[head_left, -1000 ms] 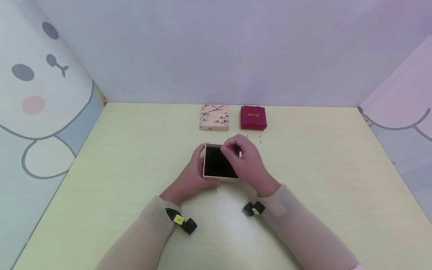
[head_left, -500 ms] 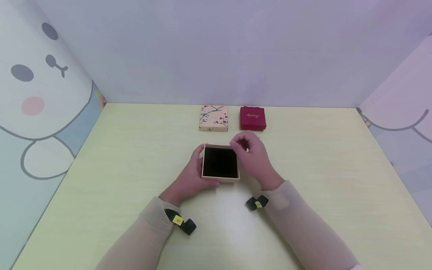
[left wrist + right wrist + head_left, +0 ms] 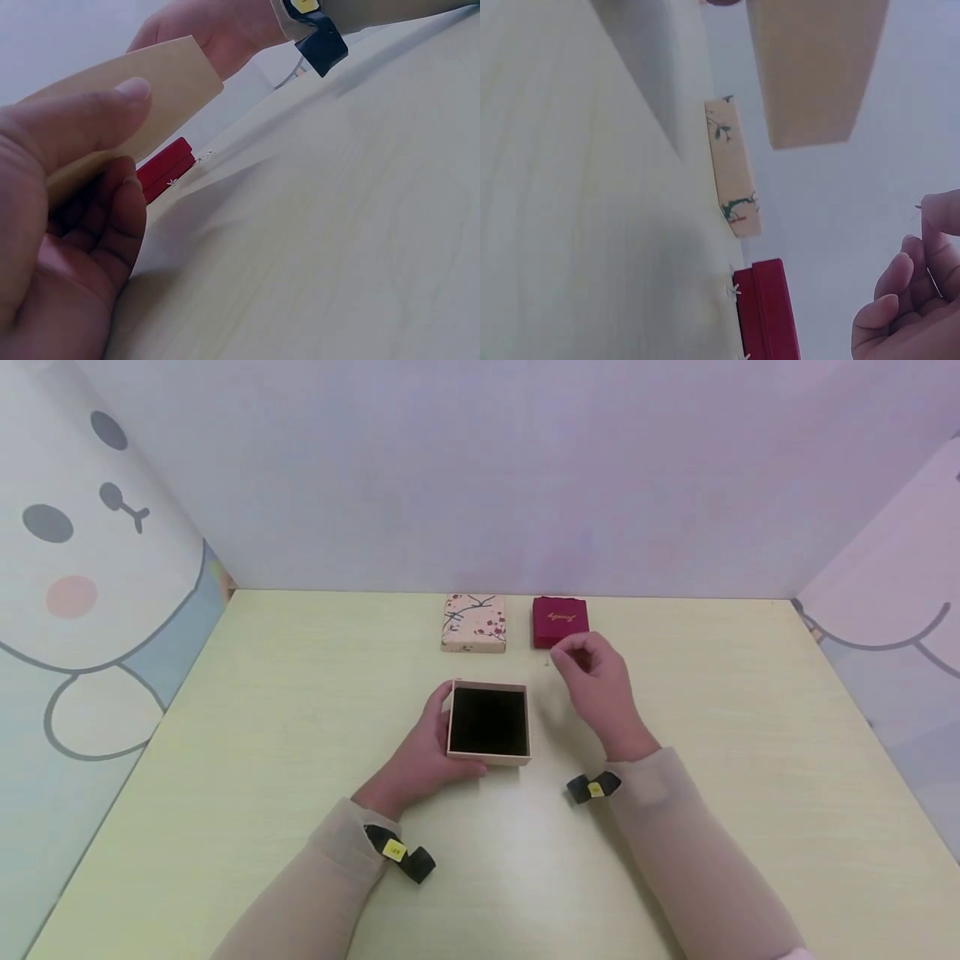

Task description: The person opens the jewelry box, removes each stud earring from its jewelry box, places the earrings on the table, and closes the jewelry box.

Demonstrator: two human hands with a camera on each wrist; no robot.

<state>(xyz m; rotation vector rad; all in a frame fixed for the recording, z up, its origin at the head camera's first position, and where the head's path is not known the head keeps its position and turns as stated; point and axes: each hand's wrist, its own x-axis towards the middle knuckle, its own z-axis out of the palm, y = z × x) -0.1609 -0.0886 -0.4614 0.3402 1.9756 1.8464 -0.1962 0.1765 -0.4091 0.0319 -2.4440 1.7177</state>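
Note:
My left hand (image 3: 431, 747) holds a shallow cardboard box (image 3: 489, 759) with a black lining, thumb on the near side and fingers round the left. In the left wrist view the box (image 3: 169, 82) is tilted and raised over the table. To its right, my right hand (image 3: 600, 681) is up off the tabletop, thumb and forefinger together. The right wrist view shows a tiny thin piece (image 3: 918, 206) pinched at those fingertips; its kind is too small to make out. Small silvery star-shaped pieces (image 3: 172, 182) lie on the table in front of the red box (image 3: 559, 620).
A flat flower-printed box or lid (image 3: 474, 623) lies at the back of the pale wooden table (image 3: 300, 693), left of the red box. A plain wall (image 3: 510, 477) rises behind the table's far edge, and printed panels (image 3: 82, 568) flank both sides.
My right hand has moved from over the box's right side to the right and away from me, near the red box. My left hand and the box have stayed almost in place.

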